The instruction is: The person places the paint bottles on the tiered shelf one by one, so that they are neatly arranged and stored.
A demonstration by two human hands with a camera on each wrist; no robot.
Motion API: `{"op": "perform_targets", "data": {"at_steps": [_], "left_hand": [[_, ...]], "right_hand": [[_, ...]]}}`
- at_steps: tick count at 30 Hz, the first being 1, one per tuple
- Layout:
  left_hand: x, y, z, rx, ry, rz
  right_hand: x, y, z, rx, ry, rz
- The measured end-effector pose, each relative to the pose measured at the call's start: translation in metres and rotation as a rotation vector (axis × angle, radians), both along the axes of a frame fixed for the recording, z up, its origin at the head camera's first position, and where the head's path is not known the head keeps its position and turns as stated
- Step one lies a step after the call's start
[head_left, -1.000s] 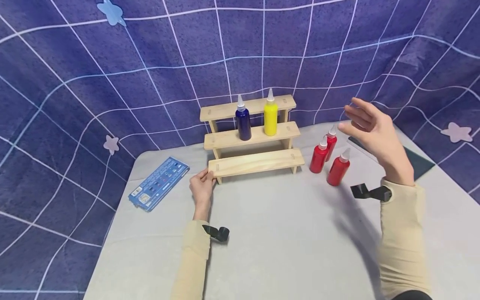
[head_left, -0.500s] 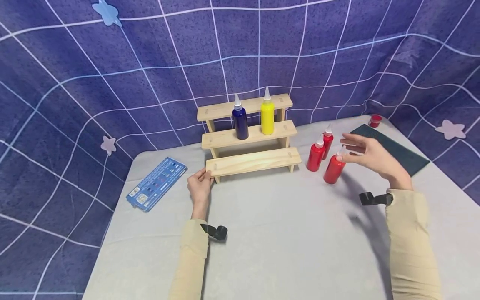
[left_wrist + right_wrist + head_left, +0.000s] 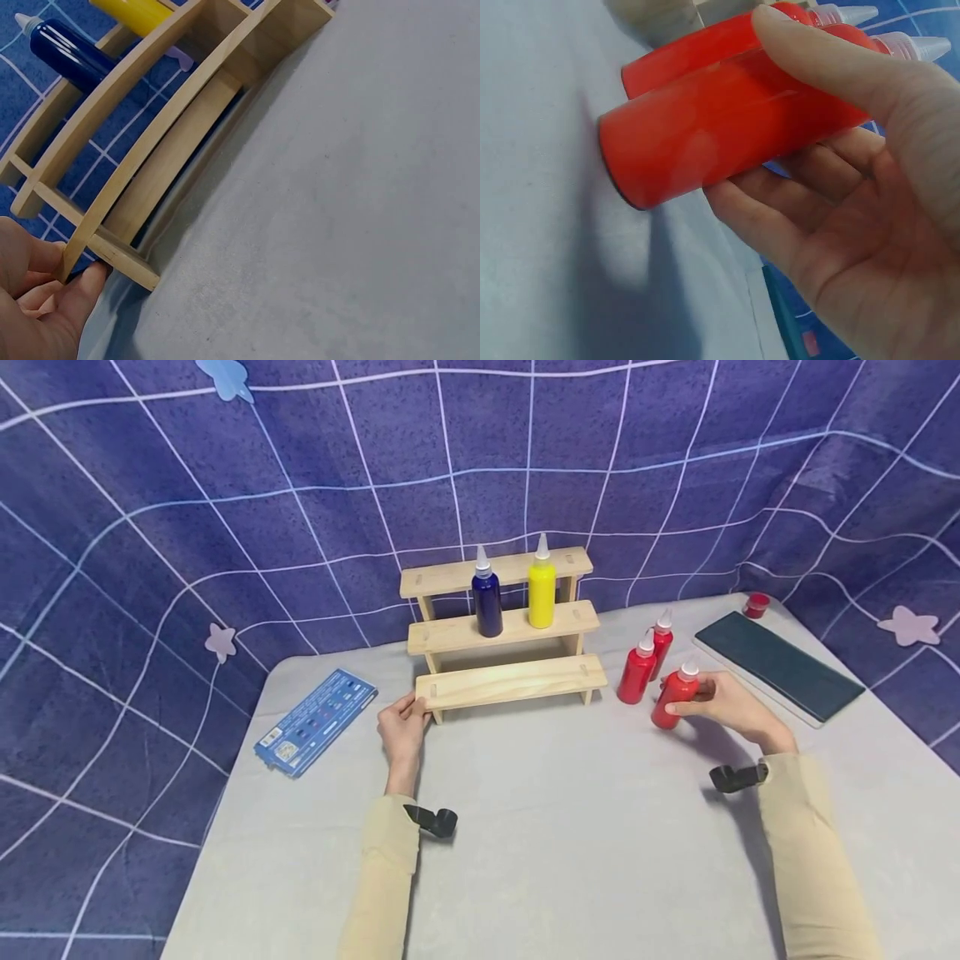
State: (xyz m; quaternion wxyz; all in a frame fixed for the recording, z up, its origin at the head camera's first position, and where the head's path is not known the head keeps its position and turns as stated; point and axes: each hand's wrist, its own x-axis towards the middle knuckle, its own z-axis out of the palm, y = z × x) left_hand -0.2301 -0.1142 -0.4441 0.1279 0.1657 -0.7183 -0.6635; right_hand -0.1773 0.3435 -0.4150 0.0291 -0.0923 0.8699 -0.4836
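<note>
My left hand (image 3: 402,732) pinches the left end of the lowest step of a three-tier wooden stand (image 3: 510,684), thumb and fingers around the board edge in the left wrist view. On the middle tier stand a dark blue squeeze bottle (image 3: 487,606) and a yellow squeeze bottle (image 3: 542,593), both with pointed white caps. To the right, my right hand (image 3: 723,703) grips the nearest red squeeze bottle (image 3: 720,120), thumb on the front and fingers behind it. Two more red bottles, one in front (image 3: 636,677) and one behind (image 3: 662,647), stand upright just left of it.
A blue printed box (image 3: 315,723) lies left of the stand. At the right lies a flat dark green panel (image 3: 780,664) with a small red pot (image 3: 757,605) behind it. A blue grid-patterned cloth (image 3: 360,518) hangs behind the table (image 3: 555,843).
My right hand has come down from above the red bottles and closed around the nearest one. The left hand keeps its hold on the stand.
</note>
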Motion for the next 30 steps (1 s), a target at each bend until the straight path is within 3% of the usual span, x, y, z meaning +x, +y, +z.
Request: {"op": "perform_targets", "data": {"at_steps": [8,19,25,30], "left_hand": [[0.000,0.000,0.001,-0.004,-0.013,-0.007],[0.001,-0.001,0.002,-0.007,-0.013,-0.007],[0.001,-0.001,0.002,-0.007,-0.014,-0.013],[0.003,-0.001,0.003,-0.024,-0.013,-0.003]], "right_hand": [[0.002,0.008,0.001,-0.054,-0.028,0.026],[0.010,-0.004,0.042,-0.005,0.022,0.067],[0.015,-0.017,0.063,0.034,0.030,0.045],[0.012,-0.036,0.076,-0.021,0.034,0.059]]}}
